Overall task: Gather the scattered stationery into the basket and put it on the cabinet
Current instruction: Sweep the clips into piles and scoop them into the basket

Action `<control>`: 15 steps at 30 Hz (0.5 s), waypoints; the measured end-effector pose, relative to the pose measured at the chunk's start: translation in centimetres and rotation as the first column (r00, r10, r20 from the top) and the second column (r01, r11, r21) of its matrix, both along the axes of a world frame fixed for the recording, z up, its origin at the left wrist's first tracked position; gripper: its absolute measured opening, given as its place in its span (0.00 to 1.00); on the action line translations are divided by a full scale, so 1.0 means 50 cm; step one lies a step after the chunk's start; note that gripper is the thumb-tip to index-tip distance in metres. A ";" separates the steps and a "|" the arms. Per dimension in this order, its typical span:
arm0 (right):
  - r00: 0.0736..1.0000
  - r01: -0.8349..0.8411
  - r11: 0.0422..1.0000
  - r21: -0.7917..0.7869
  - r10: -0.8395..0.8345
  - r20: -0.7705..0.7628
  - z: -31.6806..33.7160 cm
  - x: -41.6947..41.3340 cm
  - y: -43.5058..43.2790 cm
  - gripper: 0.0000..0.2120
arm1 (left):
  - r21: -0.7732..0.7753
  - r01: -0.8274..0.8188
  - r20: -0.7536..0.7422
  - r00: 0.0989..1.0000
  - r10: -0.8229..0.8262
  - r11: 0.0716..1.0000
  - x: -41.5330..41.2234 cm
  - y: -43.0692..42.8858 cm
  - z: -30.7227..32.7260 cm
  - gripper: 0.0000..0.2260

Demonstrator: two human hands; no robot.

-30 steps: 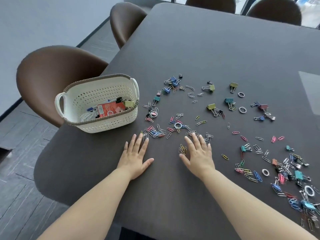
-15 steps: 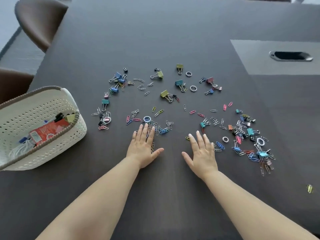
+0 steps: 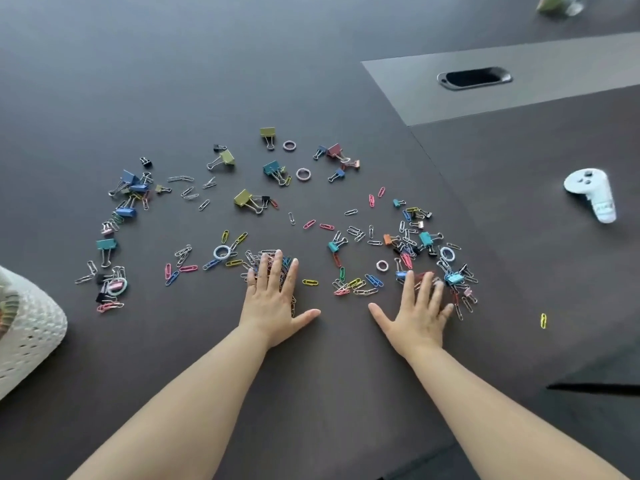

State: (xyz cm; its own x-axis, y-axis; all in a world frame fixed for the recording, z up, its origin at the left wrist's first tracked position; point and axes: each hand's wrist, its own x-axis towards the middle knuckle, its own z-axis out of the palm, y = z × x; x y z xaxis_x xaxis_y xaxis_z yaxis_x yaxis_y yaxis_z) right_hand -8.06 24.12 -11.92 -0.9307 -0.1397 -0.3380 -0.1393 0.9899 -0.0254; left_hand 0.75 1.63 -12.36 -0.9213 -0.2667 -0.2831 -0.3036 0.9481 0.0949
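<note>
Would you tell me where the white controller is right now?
In the head view, the white controller lies far right on the table, beyond the right hand.

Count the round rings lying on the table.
6 rings: two at the far middle, one just left of the left hand fingertips, two beyond the right hand, one in the pile nearest the basket. Others may be hidden under the hands.
</note>
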 end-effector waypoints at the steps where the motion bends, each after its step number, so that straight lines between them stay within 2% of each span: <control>1: 0.999 -0.050 0.999 -0.003 0.050 0.002 -0.003 -0.015 -0.007 0.45 | 0.006 -0.009 -0.002 1.000 0.009 1.000 -0.012 0.008 0.000 0.43; 3: 0.984 -0.180 0.983 -0.036 0.180 -0.005 -0.006 -0.046 -0.022 0.45 | 0.004 -0.014 -0.013 1.000 0.014 1.000 -0.041 0.026 -0.003 0.42; 7: 0.924 -0.379 0.904 -0.199 0.382 -0.025 -0.001 -0.098 -0.027 0.42 | 0.028 -0.007 -0.030 1.000 0.007 1.000 -0.101 0.064 -0.008 0.48; 11: 0.951 -0.309 0.926 -0.218 0.297 -0.088 0.007 -0.130 0.037 0.40 | 0.044 0.019 -0.044 0.999 -0.017 0.999 -0.153 0.103 -0.007 0.41; 15: 0.987 -0.118 0.979 -0.168 0.097 -0.129 0.018 -0.159 0.137 0.33 | 0.096 0.102 -0.054 0.994 -0.097 0.990 -0.208 0.164 -0.002 0.37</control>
